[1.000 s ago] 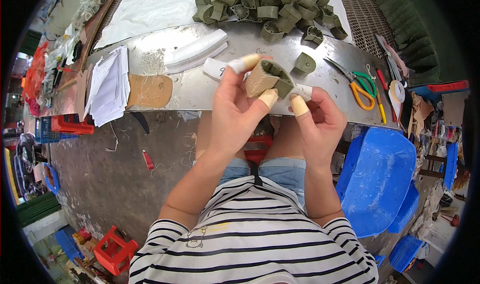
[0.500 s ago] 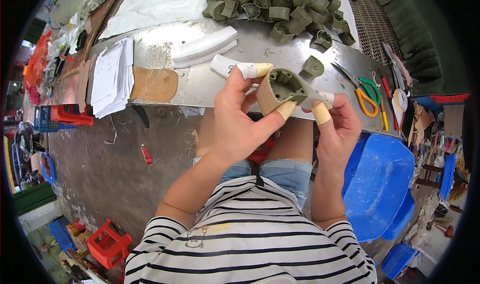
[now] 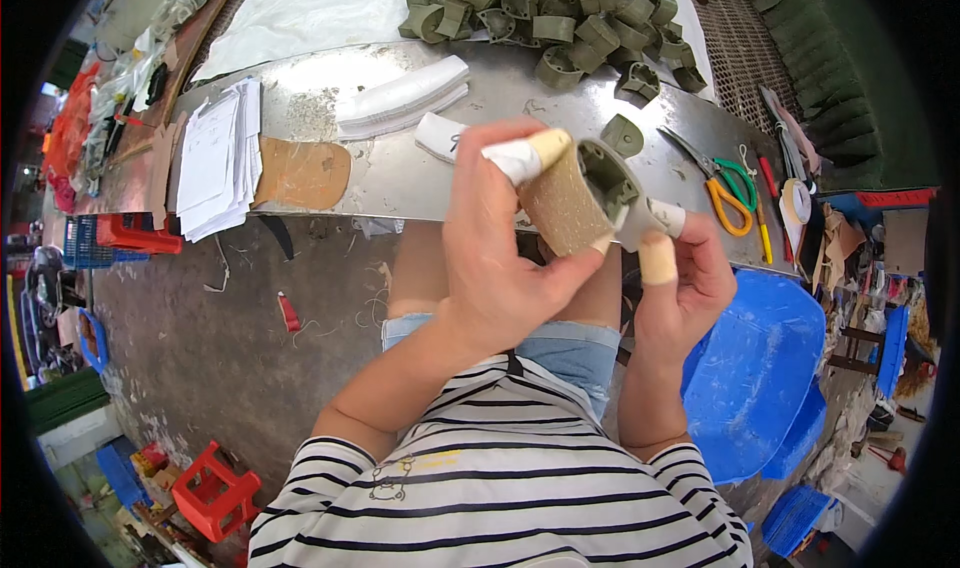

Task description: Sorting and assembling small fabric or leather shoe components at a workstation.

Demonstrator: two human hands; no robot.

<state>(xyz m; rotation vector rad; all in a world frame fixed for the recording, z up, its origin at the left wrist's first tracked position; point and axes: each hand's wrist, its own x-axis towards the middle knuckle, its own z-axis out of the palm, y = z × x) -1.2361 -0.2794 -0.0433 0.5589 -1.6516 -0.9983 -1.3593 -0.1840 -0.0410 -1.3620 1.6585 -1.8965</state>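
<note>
Olive-green moulded piece wrapped in tan sheet (image 3: 575,200), held above lap at metal bench edge (image 3: 400,183), clamped between left hand (image 3: 500,243) and right hand (image 3: 685,273) with taped fingertips; best kept pinched firmly while wrap is pressed flat. Beyond: pile of green pieces (image 3: 555,13), scissors (image 3: 725,183), paper stack (image 3: 215,158); nothing blocking.

A grey metal bench (image 3: 420,183) runs across the upper half of the frame, lit bright by daylight on its top, with a white sheet (image 3: 320,8) behind it at the upper left. Below it lies a stained concrete floor (image 3: 200,368), with a red stool (image 3: 215,493) at the lower left and red and blue crates (image 3: 110,238) at the left edge. A blue plastic chair (image 3: 760,368) stands at the right, and dark green mesh (image 3: 800,58) fills the upper right.
</note>
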